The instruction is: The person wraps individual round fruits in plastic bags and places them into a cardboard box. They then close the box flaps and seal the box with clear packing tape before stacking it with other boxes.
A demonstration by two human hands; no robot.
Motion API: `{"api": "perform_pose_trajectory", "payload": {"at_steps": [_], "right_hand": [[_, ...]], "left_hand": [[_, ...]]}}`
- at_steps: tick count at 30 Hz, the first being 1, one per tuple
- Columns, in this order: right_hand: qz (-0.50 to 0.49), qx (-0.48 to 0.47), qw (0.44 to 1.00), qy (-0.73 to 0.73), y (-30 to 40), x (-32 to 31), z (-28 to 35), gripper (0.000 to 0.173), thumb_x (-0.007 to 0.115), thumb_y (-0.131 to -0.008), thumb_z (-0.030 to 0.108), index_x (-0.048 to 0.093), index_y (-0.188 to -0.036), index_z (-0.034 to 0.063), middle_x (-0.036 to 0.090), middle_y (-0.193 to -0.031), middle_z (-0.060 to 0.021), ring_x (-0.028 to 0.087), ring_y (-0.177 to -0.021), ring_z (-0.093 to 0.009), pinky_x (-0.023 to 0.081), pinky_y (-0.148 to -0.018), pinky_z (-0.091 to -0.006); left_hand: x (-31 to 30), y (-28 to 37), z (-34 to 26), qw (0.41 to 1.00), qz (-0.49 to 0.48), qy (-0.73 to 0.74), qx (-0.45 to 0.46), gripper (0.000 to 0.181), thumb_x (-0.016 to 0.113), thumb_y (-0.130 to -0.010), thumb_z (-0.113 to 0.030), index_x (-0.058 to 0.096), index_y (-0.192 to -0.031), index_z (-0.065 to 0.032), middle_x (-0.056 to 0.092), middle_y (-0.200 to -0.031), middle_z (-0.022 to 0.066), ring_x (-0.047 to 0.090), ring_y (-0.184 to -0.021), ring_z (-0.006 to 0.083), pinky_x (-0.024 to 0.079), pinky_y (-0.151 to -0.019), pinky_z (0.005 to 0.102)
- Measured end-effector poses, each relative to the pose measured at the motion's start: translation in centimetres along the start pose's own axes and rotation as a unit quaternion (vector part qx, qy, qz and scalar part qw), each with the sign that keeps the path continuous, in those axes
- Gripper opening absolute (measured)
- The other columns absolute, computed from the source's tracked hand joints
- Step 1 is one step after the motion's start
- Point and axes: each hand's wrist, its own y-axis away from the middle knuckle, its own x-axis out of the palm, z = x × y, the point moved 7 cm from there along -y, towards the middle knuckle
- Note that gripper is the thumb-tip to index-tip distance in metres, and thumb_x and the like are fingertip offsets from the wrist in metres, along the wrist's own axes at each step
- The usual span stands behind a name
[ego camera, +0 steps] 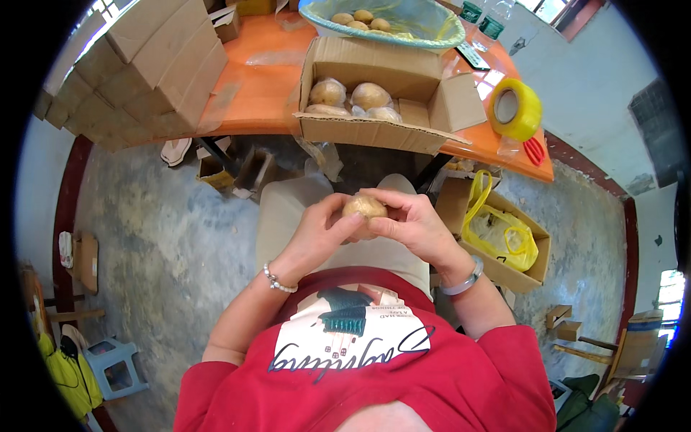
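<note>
Over my lap, my left hand (319, 229) and my right hand (413, 218) hold a round yellow-brown potato (365, 207) between them. Shiny clear plastic film seems to cover it. My thumbs press on its near side, and the other fingers curl around its sides. Just beyond my hands, an open cardboard box (372, 135) stands at the table's front edge. Several film-wrapped potatoes (371, 96) fill its left part, while bare cardboard shows at its right end.
Behind the box, a blue basin (382, 39) lined with plastic holds several unwrapped potatoes (363, 17). Yellow tape (514, 109) and red-handled scissors (534, 151) lie on the orange table (253, 102). Stacked cartons (156, 70) stand left; a carton (510, 272) with a yellow bag (499, 237) sits right.
</note>
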Motion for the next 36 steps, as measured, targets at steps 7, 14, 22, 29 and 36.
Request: {"api": "perform_pose_trajectory", "payload": {"at_steps": [7, 14, 22, 29, 36], "right_hand": [[-0.04, -0.046, 0.997, 0.054, 0.6, -0.5, 2.8, 0.047, 0.071, -0.081, 0.006, 0.054, -0.123, -0.006, 0.06, -0.113, -0.0087, 0.06, -0.101, -0.014, 0.051, -0.084, -0.0269], [-0.071, -0.11, 0.987, 0.089, 1.3, -0.8, 7.5, 0.05, 0.072, -0.079, 0.005, 0.053, -0.124, -0.0057, 0.061, -0.115, -0.0107, 0.059, -0.104, -0.016, 0.05, -0.088, -0.0288], [0.034, -0.047, 0.993, 0.101, 0.1, -1.2, 9.4, 0.051, 0.071, -0.08, 0.006, 0.052, -0.127, -0.0041, 0.06, -0.115, -0.0095, 0.057, -0.104, -0.014, 0.049, -0.09, -0.0287], [0.043, -0.097, 0.978, 0.18, -0.9, -1.3, 13.0, 0.051, 0.072, -0.08, 0.007, 0.053, -0.125, -0.004, 0.06, -0.115, -0.0099, 0.058, -0.105, -0.015, 0.05, -0.089, -0.0288], [-0.008, -0.12, 0.976, 0.184, -2.7, -1.8, 14.8, 0.05, 0.07, -0.082, 0.007, 0.052, -0.126, -0.0049, 0.059, -0.115, -0.0105, 0.058, -0.105, -0.014, 0.05, -0.089, -0.0291]], "left_hand": [[0.4, -0.4, -1.8, 0.994, -0.042, 0.087, 0.043, 0.044, 0.065, -0.087, -0.015, 0.048, -0.124, 0.0021, 0.059, -0.109, 0.0078, 0.058, -0.099, 0.0141, 0.049, -0.085, 0.0278], [1.8, 0.4, -5.7, 0.987, -0.002, 0.133, 0.086, 0.057, 0.074, -0.079, -0.006, 0.044, -0.126, 0.0026, 0.056, -0.116, 0.01, 0.057, -0.107, 0.0167, 0.049, -0.091, 0.0292], [1.8, -1.4, -6.8, 0.978, 0.05, 0.183, 0.089, 0.056, 0.077, -0.074, -0.003, 0.046, -0.12, 0.0003, 0.055, -0.113, 0.008, 0.056, -0.106, 0.0144, 0.048, -0.093, 0.0284], [1.9, -2.6, -10.0, 0.977, 0.065, 0.135, 0.15, 0.059, 0.076, -0.074, -0.001, 0.044, -0.124, 0.0014, 0.054, -0.114, 0.0077, 0.055, -0.108, 0.0146, 0.048, -0.093, 0.0286], [1.0, -2.8, -10.8, 0.976, -0.025, 0.118, 0.184, 0.062, 0.069, -0.08, 0.0, 0.037, -0.133, 0.0033, 0.048, -0.128, 0.0119, 0.054, -0.112, 0.0176, 0.047, -0.095, 0.0302]]}}
